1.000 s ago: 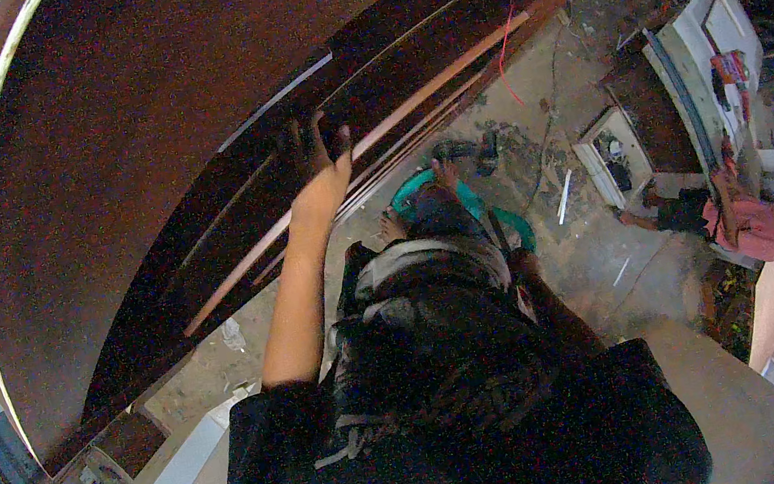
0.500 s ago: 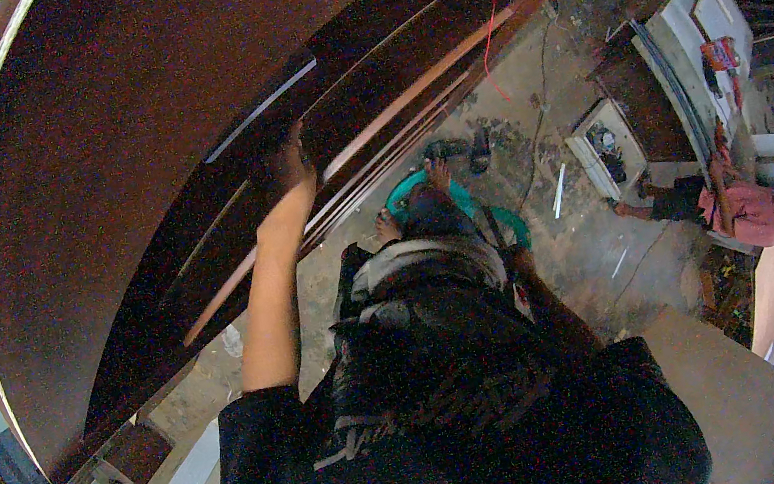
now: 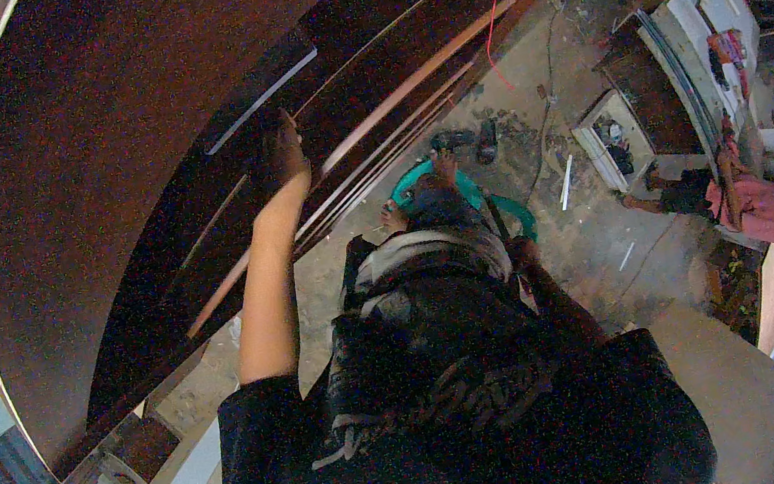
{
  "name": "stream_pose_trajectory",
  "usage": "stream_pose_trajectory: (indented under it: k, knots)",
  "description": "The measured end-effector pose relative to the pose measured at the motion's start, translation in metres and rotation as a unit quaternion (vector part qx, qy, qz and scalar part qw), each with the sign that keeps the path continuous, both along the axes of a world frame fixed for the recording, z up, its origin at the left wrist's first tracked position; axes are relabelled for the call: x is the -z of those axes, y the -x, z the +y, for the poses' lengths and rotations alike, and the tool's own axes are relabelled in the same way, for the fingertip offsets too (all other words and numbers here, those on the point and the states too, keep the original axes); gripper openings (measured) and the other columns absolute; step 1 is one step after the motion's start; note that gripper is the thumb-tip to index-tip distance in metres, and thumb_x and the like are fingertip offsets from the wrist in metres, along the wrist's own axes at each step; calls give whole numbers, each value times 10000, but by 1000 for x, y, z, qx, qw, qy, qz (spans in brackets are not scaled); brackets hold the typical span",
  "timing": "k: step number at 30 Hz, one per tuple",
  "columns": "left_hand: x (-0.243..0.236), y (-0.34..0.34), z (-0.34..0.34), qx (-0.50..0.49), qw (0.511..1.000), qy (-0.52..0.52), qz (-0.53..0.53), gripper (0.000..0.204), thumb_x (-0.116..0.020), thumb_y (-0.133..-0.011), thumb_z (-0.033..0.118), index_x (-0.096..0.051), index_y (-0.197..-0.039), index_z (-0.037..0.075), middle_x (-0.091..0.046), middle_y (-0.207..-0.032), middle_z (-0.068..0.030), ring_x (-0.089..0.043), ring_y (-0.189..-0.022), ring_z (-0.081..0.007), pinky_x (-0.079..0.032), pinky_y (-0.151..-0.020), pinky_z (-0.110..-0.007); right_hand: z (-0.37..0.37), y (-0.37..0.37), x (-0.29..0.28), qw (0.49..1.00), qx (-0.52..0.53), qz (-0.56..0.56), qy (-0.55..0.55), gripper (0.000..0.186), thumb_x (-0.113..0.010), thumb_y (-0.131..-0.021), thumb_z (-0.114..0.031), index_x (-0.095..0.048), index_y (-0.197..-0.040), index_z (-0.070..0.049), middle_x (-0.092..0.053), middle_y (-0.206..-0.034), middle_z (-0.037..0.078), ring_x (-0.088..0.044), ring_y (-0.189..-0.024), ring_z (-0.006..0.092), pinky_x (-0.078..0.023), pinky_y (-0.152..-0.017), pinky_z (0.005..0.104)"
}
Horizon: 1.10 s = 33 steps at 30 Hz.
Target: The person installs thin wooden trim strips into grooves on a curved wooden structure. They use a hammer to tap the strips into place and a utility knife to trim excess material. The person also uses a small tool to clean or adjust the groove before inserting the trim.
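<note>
My left arm reaches up to a large dark brown wooden piece (image 3: 130,90) that fills the upper left. Against its shadowed inner side lies my left hand (image 3: 288,151), fingers stretched upward, just below a pale narrow strip (image 3: 261,101) and close to a long lighter wood edge (image 3: 413,86). Shadow hides part of those fingers. My right hand (image 3: 523,253) hangs low by my right side, closed around something dark that I cannot make out. Next to it is a teal curved object (image 3: 512,214), which also shows around my bare feet (image 3: 443,167).
A person in a pink top (image 3: 756,209) sits at the right, near a pale frame (image 3: 613,145) and leaning boards (image 3: 677,59). A red cord (image 3: 491,48) hangs off the brown piece. White strips (image 3: 567,183) and dark sandals (image 3: 487,141) lie on the stained floor.
The view has shifted slightly, so the floor items and the other person sit a little further right. My left hand stays at the brown piece, its fingers now reaching slightly higher.
</note>
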<state>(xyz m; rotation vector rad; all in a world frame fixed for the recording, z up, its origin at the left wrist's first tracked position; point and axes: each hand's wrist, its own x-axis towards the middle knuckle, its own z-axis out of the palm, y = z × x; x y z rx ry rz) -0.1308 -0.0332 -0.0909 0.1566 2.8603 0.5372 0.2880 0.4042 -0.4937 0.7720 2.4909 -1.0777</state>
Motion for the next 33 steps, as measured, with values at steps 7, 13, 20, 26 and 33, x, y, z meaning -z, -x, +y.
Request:
stream_pose_trajectory:
  k: [7, 13, 20, 26, 33]
  knots:
    - [-12, -5, 3, -7, 999, -13, 50, 410, -345, -997, 185, -469, -1378, 96, -508, -1360, -201, -495, -1247, -347, -384, -1059, -459, -13, 20, -16, 990, 2, -82, -116, 409, -643, -837, -484, -676, -736, -89, -653, -656, 96, -641, -596, 254, -492, -542, 410]
    - [-7, -20, -5, -4, 992, 23, 123, 291, -506, -952, 233, -613, -1176, 82, -636, -1175, -165, -605, -1067, -364, -492, -893, -455, -26, 25, -55, 991, 29, -120, -60, 407, -604, -860, -517, -717, -809, -129, -679, -718, 99, -657, -641, 243, -512, -576, 395]
    - [1, -21, 1, -41, 985, -2, 166, 251, -559, -920, 227, -641, -1140, 140, -663, -1098, -171, -628, -1008, -379, -500, -865, -460, -31, 10, -63, 983, 104, 74, 129, 245, -629, -882, -277, -732, -957, -68, -714, -817, 110, -657, -666, 236, -499, -595, 375]
    - [-25, -6, 13, -50, 998, -36, 28, 294, -514, -938, 144, -563, -1225, 104, -603, -1225, -175, -559, -1152, -344, -432, -1003, -435, -11, 17, -36, 995, -71, 21, -64, 369, -607, -886, -365, -696, -809, -15, -676, -749, 163, -651, -667, 301, -474, -583, 423]
    - [-26, -8, 12, 17, 971, -120, 208, 177, -634, -844, 46, -551, -994, 87, -624, -960, -175, -615, -897, -383, -488, -775, -447, -25, 48, -89, 985, -62, -69, -149, 332, -595, -875, -357, -666, -742, -61, -636, -703, 161, -621, -663, 340, -461, -572, 436]
